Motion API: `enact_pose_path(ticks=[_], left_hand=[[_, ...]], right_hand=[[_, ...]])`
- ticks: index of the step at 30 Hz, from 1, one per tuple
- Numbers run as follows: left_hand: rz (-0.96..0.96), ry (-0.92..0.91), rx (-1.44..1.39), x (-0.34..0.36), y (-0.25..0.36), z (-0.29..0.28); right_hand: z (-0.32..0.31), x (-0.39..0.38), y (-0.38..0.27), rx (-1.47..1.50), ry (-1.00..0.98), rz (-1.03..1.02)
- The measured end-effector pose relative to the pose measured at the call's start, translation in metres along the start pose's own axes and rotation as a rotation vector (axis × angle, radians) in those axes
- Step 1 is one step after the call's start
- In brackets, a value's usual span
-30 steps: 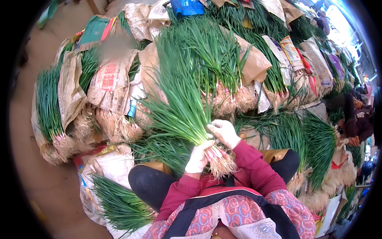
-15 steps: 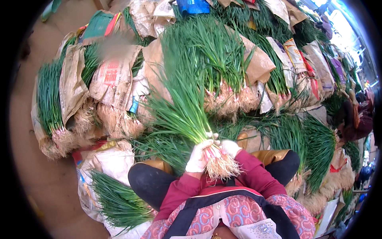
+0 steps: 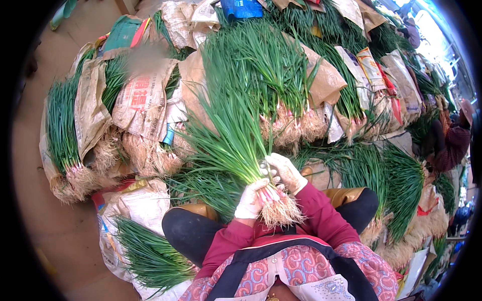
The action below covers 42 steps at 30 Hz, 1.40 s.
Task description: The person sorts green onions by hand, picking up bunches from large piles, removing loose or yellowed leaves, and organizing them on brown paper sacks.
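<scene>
We've got our left hand (image 3: pixel 249 200) clamped round the green-onion bunch (image 3: pixel 246 159), leaves (image 3: pixel 223 125) slanting away leftward; right hand (image 3: pixel 287 173) alongside, can't tell if gripping.

Brown floor (image 3: pixel 75 236) — left, blue bag (image 3: pixel 242 8), co-worker (image 3: pixel 452 150) — right

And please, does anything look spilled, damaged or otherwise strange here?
Around the bunch of green onions in the left hand, I see nothing spilled or damaged. Only a blurred patch over the top of the red-printed sack, upper left, looks odd: its surroundings appear sharper.
</scene>
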<state>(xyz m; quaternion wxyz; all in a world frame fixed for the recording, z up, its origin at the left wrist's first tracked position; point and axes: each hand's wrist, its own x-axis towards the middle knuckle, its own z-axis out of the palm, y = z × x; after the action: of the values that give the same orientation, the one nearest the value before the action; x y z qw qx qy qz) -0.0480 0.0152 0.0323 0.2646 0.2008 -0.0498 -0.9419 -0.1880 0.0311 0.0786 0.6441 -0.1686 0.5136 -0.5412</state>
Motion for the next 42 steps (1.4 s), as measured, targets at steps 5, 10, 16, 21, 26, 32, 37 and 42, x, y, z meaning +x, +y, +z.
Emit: enact_pose_path(ticks=[5, 10, 16, 21, 26, 32, 37, 42], left_hand=[[-0.022, -0.061, -0.04, 0.003, 0.0, -0.003], [0.048, -0.033, -0.063, 0.008, -0.011, -0.014], [0.045, -0.053, 0.048, 0.009, -0.006, 0.0], [0.044, -0.063, 0.016, 0.005, 0.004, 0.012], [0.023, -0.114, 0.016, 0.012, 0.004, 0.004], [-0.014, -0.055, 0.033, 0.015, 0.005, 0.004], [0.003, -0.072, 0.014, 0.016, 0.004, -0.008], [0.001, -0.06, 0.035, 0.023, -0.001, -0.004]], right_hand=[[-0.001, 0.004, 0.014, 0.059, 0.068, 0.029], [-0.026, 0.011, 0.037, 0.104, -0.068, -0.025], [-0.093, 0.04, 0.064, -1.383, 0.244, -0.121], [-0.079, 0.033, -0.011, -1.417, 0.255, -0.077], [-0.154, 0.107, -0.063, -1.206, 0.948, -0.623], [-0.179, 0.124, -0.077, -1.063, 0.882, -0.618], [-0.08, 0.038, -0.04, -0.94, 0.583, -0.691], [-0.036, -0.04, 0.025, -0.782, 0.29, -0.45]])
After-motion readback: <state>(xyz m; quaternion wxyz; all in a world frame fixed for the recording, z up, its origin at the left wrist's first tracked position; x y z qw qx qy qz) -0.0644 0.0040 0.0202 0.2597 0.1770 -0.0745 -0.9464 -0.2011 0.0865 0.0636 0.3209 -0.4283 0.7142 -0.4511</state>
